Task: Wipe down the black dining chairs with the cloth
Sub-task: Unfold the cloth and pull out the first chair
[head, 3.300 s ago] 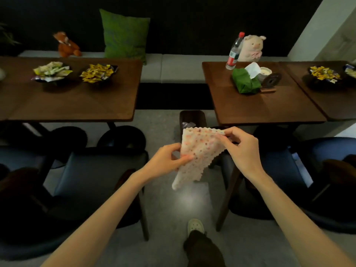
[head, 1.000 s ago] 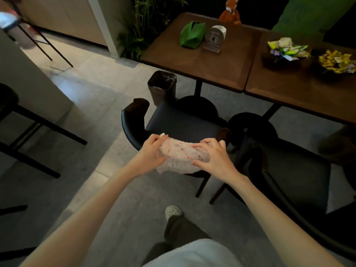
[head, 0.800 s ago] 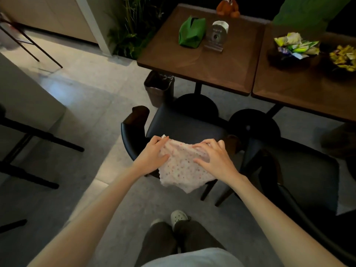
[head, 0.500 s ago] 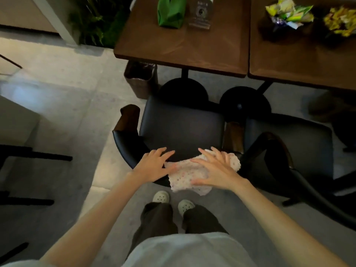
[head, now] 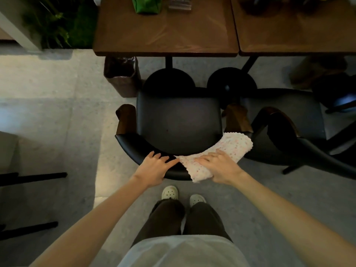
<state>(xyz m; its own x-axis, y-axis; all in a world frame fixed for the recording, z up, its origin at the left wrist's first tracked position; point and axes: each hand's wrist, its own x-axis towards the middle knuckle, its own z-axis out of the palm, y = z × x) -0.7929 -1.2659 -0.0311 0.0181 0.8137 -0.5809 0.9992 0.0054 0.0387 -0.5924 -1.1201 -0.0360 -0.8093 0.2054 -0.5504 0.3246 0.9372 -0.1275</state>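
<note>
You are standing on a grey speckled stone floor point(head: 57, 112), looking straight down. Two dark brown wooden tables point(head: 165, 33) stand side by side along the top of the frame, each on a black post with a round black base point(head: 169, 79). Green leafy plants point(head: 57, 22) fill the upper left corner. A small dark brown waste bin point(head: 121, 76) sits on the floor below the left table's left corner.

The black padded dining chair point(head: 179, 120) is at centre frame. Its seat points up towards the table and its curved backrest point(head: 134, 147) is nearest you, with the long axis running left to right. A second black chair point(head: 289, 128) stands just beside it at the right.

The white cloth with small pink dots point(head: 231, 147) lies draped on the right half of that backrest. Its long axis slants from lower centre up to the right, following the curve.

Your hands are apart. Your right hand point(head: 217, 164) lies flat on the cloth, fingers straight, pressing it to the rail. Your left hand point(head: 154, 168) rests spread on the bare rail, its fingertips just beside the cloth's left corner.

A green fabric pouch point(head: 147, 4) and a clear stand point(head: 180, 4) sit at the top edge. The stand is cut off by the frame, so its print cannot be read.
</note>
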